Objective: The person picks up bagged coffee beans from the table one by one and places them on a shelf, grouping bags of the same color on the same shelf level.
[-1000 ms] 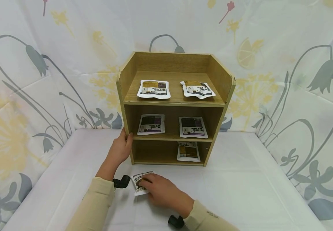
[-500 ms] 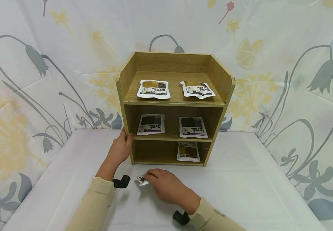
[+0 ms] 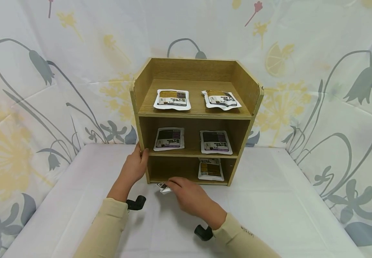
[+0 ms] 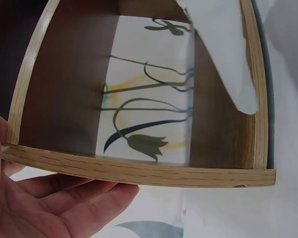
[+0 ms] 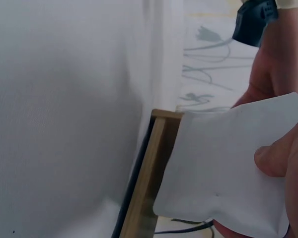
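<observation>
At the left side panel of the small wooden shelf unit (image 3: 192, 70), my left hand (image 3: 135, 167) grips the edge, with the thumb in front and the fingers along the outside in the left wrist view. My right hand (image 3: 193, 197) pinches a white sachet (image 5: 218, 163), its thumb pressed on the plain back. In the head view only a printed corner of this sachet shows beyond the fingers, low before the bottom shelf's left half. The left wrist view has the sachet's white edge (image 4: 226, 54) overlapping the bottom compartment's opening.
Two printed sachets (image 3: 172, 99) lie on the top tier and two with purple trim (image 3: 216, 142) on the middle tier. One brown-labelled sachet (image 3: 210, 169) lies at the bottom right. A white cloth (image 3: 269, 200) covers the table; a patterned curtain hangs behind.
My right hand has lifted the sachet off the table, tilted it and carried it forward to the bottom shelf's front. My left hand stays on the side panel.
</observation>
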A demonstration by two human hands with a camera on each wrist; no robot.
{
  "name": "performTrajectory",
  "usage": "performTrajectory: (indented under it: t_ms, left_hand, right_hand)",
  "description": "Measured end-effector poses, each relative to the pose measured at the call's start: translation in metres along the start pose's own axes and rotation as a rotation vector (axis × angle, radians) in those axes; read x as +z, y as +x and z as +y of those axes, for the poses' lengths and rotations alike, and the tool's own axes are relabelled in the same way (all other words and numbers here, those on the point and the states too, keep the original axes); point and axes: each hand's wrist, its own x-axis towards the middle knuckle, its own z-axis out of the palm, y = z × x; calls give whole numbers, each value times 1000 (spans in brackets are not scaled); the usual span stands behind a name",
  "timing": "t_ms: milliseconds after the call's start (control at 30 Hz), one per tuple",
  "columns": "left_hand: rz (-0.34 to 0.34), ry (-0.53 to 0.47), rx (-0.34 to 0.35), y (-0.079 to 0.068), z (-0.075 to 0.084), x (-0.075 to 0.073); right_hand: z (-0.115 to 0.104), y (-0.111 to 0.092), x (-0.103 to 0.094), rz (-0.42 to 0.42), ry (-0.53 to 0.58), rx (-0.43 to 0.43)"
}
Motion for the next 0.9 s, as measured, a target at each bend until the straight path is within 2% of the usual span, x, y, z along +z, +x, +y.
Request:
performTrajectory:
  t_ms: [433, 900]
  left_hand:
    - [-3, -9, 2, 0, 0, 0]
    - [8, -8, 14, 0, -2, 1]
  right_hand:
    - [14, 2, 14, 44, -24, 62]
    - [19, 7, 31, 5, -32, 103]
